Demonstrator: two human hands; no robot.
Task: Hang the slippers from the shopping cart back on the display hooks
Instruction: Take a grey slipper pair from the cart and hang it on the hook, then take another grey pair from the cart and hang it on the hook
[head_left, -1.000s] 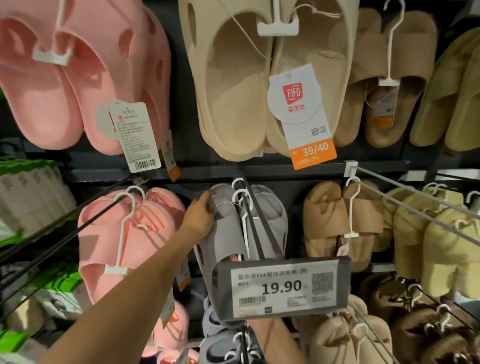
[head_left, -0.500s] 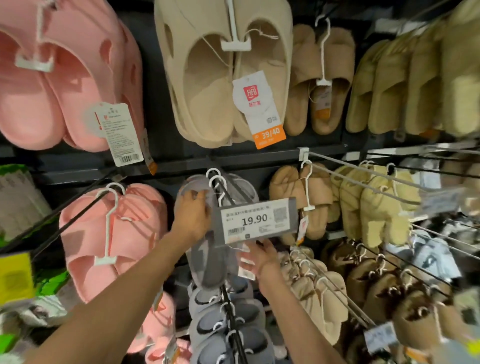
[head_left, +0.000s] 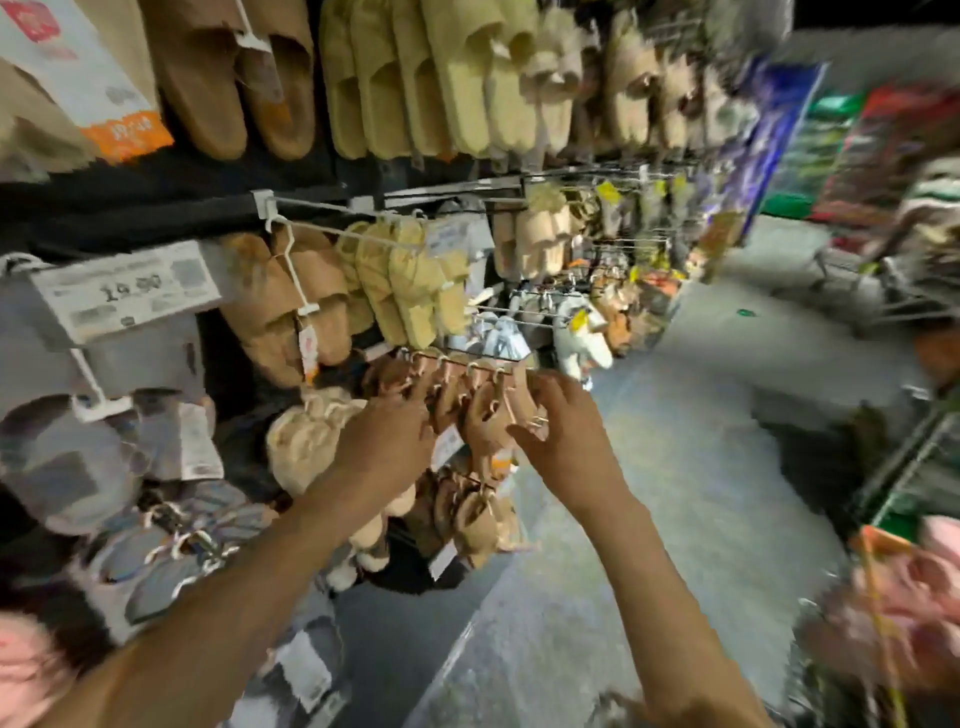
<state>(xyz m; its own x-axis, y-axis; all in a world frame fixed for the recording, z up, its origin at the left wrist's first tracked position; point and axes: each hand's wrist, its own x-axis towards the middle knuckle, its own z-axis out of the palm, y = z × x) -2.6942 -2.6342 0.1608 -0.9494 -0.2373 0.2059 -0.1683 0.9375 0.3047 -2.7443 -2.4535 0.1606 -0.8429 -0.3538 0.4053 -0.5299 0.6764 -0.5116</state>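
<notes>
The view is blurred by motion. My left hand (head_left: 387, 441) and my right hand (head_left: 563, 431) are both up in front of a row of small brown slippers (head_left: 483, 415) hanging on a display hook (head_left: 467, 358). Neither hand holds anything. The fingers of my left hand reach to the left end of that row, and the fingers of my right hand are spread beside its right end. Grey slippers (head_left: 67, 467) hang at the left under a 19.90 price tag (head_left: 130, 291). Blurred pink slippers (head_left: 914, 592) lie at the lower right, in what looks like the shopping cart (head_left: 904, 483).
Tan slippers (head_left: 291, 296) and yellow slippers (head_left: 410, 280) hang on hooks above my hands, with more rows along the rack to the right. The grey aisle floor (head_left: 701, 441) runs on the right. Another cart (head_left: 883, 291) stands farther down the aisle.
The view has swung to the right. Both hands have left the grey slippers and the price tag and moved right to the brown slippers. The aisle and the cart have come into view.
</notes>
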